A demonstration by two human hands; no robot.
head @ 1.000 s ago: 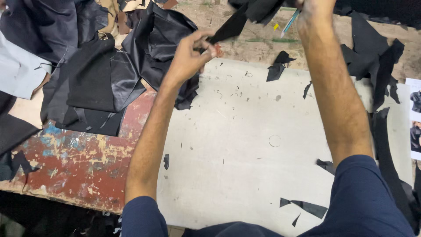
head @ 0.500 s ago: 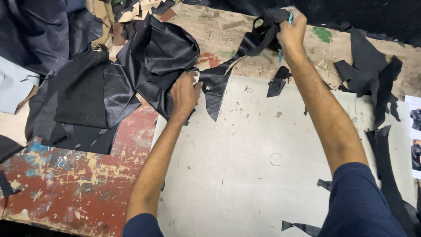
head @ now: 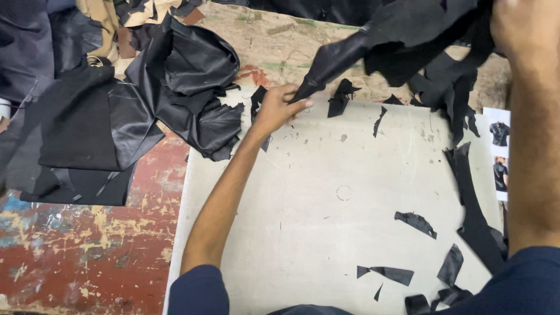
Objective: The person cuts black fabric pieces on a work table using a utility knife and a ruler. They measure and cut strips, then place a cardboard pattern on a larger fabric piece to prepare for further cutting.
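The single head-worn camera looked steeply down from close above the pale cutting board [head: 326, 192], facing twelve o'clock toward the leather heap [head: 175, 76], with both forearms entering from six o'clock.

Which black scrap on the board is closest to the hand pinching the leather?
The small jagged scrap just right of the left hand; the other scraps lie farther down the board.

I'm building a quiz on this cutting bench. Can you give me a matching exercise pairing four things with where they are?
Things:
1. left hand
2. right hand
3. folded black leather pile
4. small black scraps

Places:
A. lying loose on the pale board
B. on the worn red table, left
C. pinching the tip of the black leather piece
D. top right, gripping that piece's bunched end

Pairs: 1-C, 2-D, 3-B, 4-A
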